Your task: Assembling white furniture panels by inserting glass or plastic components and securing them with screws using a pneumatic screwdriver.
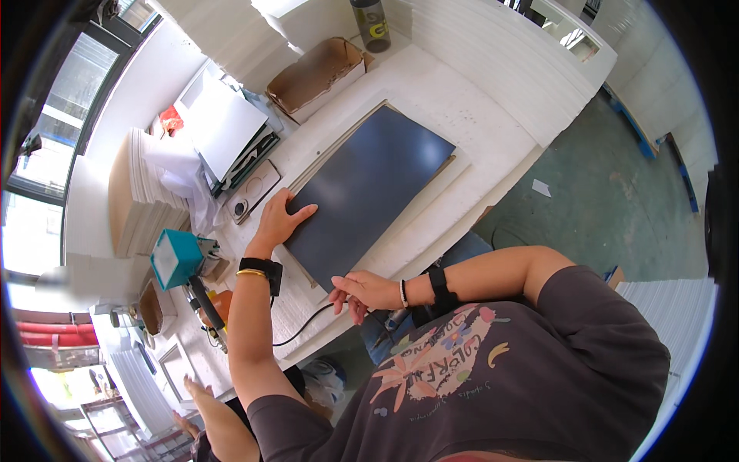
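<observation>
A dark blue-grey rectangular sheet (pixel 369 181) lies slantwise on the white worktable, over paler layers that show past its edges. My left hand (pixel 277 222) rests at its left edge, thumb spread over the sheet's surface and fingers stretched along the edge. Close to the sheet's near corner is my right hand (pixel 365 291), its fingers loosely bent and apart, with no held thing visible. A black cable (pixel 304 326) runs from the table's near edge up to my right fingers; whether it touches them or passes behind is hidden.
Behind the sheet stand an open cardboard box (pixel 319 81) and a dark bottle (pixel 371 27). On the left are papers (pixel 223 127), a phone-like device (pixel 252 192), stacked boards (pixel 142 189) and a teal box-shaped object (pixel 175 258). Another person's hand (pixel 198 389) shows at lower left.
</observation>
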